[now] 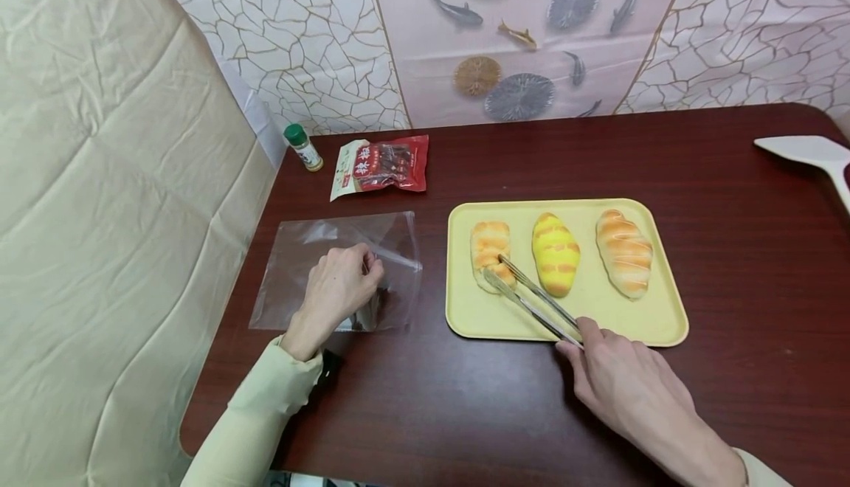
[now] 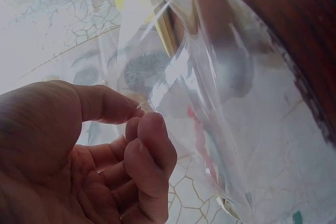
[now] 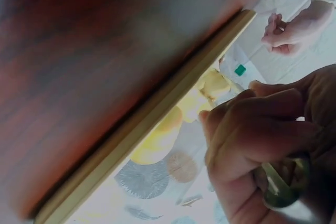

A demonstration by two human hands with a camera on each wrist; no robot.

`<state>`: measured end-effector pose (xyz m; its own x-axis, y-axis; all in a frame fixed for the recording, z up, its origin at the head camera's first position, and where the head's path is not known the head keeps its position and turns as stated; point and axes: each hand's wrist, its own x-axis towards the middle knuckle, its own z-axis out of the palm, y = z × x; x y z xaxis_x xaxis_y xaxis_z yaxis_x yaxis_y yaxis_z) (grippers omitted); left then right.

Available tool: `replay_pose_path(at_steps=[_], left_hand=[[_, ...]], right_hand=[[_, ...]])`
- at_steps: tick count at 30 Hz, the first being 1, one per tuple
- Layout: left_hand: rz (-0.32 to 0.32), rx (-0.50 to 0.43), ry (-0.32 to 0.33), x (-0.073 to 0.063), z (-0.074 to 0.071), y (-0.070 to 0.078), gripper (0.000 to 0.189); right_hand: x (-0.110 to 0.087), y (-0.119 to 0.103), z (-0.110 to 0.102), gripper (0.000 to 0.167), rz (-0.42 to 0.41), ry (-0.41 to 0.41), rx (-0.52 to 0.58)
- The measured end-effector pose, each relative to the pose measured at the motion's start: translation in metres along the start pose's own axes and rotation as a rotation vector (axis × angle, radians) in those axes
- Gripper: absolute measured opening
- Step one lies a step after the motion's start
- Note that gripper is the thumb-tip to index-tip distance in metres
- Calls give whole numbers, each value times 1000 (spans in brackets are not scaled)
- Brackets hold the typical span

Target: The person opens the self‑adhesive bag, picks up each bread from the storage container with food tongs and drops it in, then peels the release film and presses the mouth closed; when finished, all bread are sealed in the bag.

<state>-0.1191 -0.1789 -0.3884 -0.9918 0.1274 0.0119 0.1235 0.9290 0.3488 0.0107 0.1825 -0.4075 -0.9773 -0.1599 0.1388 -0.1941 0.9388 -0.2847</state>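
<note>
My left hand [image 1: 341, 280] pinches the upper layer of a clear plastic bag [image 1: 285, 273] between thumb and forefinger; in the left wrist view the film [image 2: 210, 77] rises in folds from the fingertips. My right hand [image 1: 631, 384] grips metal tongs [image 1: 541, 310]. The tongs' tips lie on either side of the lower end of a square-ended bread roll [image 1: 490, 240] at the tray's left. A yellow striped bread [image 1: 556, 251] is in the middle of the yellow tray [image 1: 571, 328], and a twisted bread [image 1: 624, 254] lies on its right.
Behind the bag are a red packet [image 1: 392, 166] and a small green-capped seasoning bottle [image 1: 304, 149]. A white spatula [image 1: 806, 151] lies at the far right. Cloth-covered walls stand along the left and back edges of the dark table [image 1: 451, 413].
</note>
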Motion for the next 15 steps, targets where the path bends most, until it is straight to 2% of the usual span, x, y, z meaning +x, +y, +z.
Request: replay_pose_path(at_steps=[7, 15], left_hand=[[7, 5, 25, 2, 0, 1, 21], [7, 12, 9, 2, 1, 1, 21]], right_hand=[[5, 6, -3, 33, 9, -24, 27], [4, 12, -3, 34, 19, -17, 45]])
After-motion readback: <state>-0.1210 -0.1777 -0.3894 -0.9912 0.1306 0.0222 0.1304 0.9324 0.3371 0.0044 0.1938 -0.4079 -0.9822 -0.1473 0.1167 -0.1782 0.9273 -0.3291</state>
